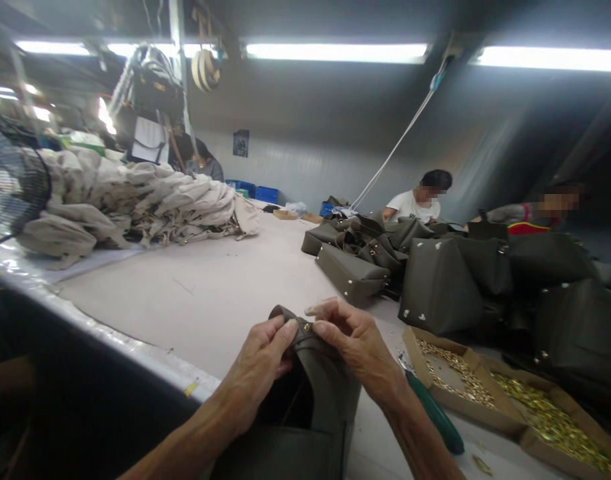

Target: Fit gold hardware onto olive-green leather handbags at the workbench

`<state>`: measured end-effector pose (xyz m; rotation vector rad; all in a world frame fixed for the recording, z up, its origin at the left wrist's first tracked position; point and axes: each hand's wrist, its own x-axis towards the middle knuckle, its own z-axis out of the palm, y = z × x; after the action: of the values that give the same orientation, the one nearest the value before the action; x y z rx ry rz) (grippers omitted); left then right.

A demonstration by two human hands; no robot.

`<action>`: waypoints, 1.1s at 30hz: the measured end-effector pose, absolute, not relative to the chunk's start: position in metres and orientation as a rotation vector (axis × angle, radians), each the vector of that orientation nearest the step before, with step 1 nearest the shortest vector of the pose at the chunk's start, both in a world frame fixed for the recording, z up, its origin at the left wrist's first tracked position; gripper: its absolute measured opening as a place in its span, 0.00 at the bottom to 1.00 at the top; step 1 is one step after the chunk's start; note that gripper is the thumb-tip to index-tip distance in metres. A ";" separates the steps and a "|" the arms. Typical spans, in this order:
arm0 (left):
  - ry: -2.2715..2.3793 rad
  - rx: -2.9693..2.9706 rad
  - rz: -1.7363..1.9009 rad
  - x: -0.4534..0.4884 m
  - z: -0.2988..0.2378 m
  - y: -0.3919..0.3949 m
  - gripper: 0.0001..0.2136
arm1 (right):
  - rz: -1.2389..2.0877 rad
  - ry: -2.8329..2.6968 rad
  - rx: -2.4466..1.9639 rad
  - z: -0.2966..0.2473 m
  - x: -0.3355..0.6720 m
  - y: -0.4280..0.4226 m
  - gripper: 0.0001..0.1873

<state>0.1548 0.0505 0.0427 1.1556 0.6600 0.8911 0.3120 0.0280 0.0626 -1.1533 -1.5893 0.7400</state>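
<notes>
A dark olive handbag (330, 393) stands at the table's near edge, its mouth gaping towards me. My left hand (260, 360) pinches the bag's upper edge between thumb and fingers. On the other side of a small gold stud (306, 327), my right hand (355, 340) has its thumb against the same edge, with the index finger raised and curled above it. Whether the right fingers hold anything small cannot be made out. A screwdriver with a green handle (435, 413) lies right of my right forearm.
Cardboard trays of gold studs (448, 397) and yellowish metal parts (555, 413) sit at the right. Behind them are piled dark bags (440, 287). Pale cloth bags (150, 193) are heaped at the left, near a fan (10, 180). Several people sit farther back.
</notes>
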 end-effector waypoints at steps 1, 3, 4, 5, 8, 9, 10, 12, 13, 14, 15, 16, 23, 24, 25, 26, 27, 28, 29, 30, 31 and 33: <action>0.648 1.157 0.885 0.154 0.043 0.051 0.17 | 0.739 -1.642 -1.123 0.065 0.315 0.029 0.11; 0.628 1.155 0.877 0.153 0.043 0.051 0.17 | 0.711 -1.749 -1.096 0.071 0.319 0.031 0.10; 0.621 1.155 0.875 0.153 0.042 0.050 0.17 | 0.698 -1.794 -1.093 0.074 0.320 0.032 0.10; 0.614 1.156 0.871 0.153 0.041 0.050 0.17 | 0.689 -1.834 -1.093 0.078 0.321 0.034 0.10; 0.582 1.148 0.856 0.153 0.040 0.050 0.17 | 0.699 -1.952 -1.103 0.089 0.323 0.037 0.13; 0.574 1.141 0.849 0.153 0.040 0.051 0.18 | 0.711 -1.994 -1.101 0.092 0.324 0.038 0.14; 0.571 1.134 0.839 0.152 0.041 0.051 0.19 | 0.723 -2.035 -1.093 0.095 0.325 0.039 0.14; 0.583 1.125 0.823 0.151 0.042 0.052 0.20 | 0.738 -2.090 -1.067 0.097 0.327 0.041 0.14; 0.590 1.123 0.819 0.151 0.043 0.052 0.21 | 0.733 -2.099 -1.061 0.097 0.327 0.041 0.14; 0.592 1.123 0.817 0.150 0.043 0.052 0.21 | 0.719 -2.095 -1.064 0.096 0.327 0.041 0.13; 0.588 1.127 0.821 0.150 0.043 0.052 0.20 | 0.697 -2.071 -1.079 0.094 0.325 0.041 0.13; 0.586 1.128 0.835 0.151 0.042 0.053 0.20 | 0.669 -2.029 -1.111 0.091 0.322 0.041 0.13; 0.771 1.130 1.056 0.170 0.019 0.052 0.19 | 0.344 -1.514 -1.582 0.060 0.286 0.031 0.09; 0.791 1.133 1.064 0.171 0.016 0.052 0.19 | 0.330 -1.465 -1.614 0.057 0.283 0.030 0.09; 0.799 1.135 1.065 0.171 0.014 0.052 0.19 | 0.339 -1.437 -1.629 0.056 0.282 0.030 0.09; 0.800 1.132 1.060 0.171 0.014 0.052 0.19 | 0.371 -1.434 -1.627 0.056 0.282 0.030 0.09; 0.795 1.123 1.051 0.169 0.016 0.052 0.19 | 0.418 -1.456 -1.610 0.057 0.284 0.031 0.09; 0.784 1.113 1.040 0.168 0.018 0.052 0.19 | 0.471 -1.497 -1.574 0.059 0.287 0.031 0.09; 0.769 1.102 1.028 0.166 0.021 0.052 0.19 | 0.532 -1.553 -1.522 0.062 0.291 0.032 0.09; 0.753 1.094 1.018 0.164 0.024 0.052 0.19 | 0.591 -1.618 -1.466 0.065 0.296 0.033 0.09; 0.737 1.093 1.010 0.162 0.026 0.052 0.19 | 0.635 -1.684 -1.418 0.069 0.301 0.034 0.10; 0.703 1.104 1.002 0.160 0.030 0.053 0.19 | 0.656 -1.820 -1.383 0.075 0.309 0.036 0.10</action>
<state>0.1595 0.0528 0.0299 1.1039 0.7034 1.0020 0.3086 0.0356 0.0755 -1.3829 -1.8198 0.6555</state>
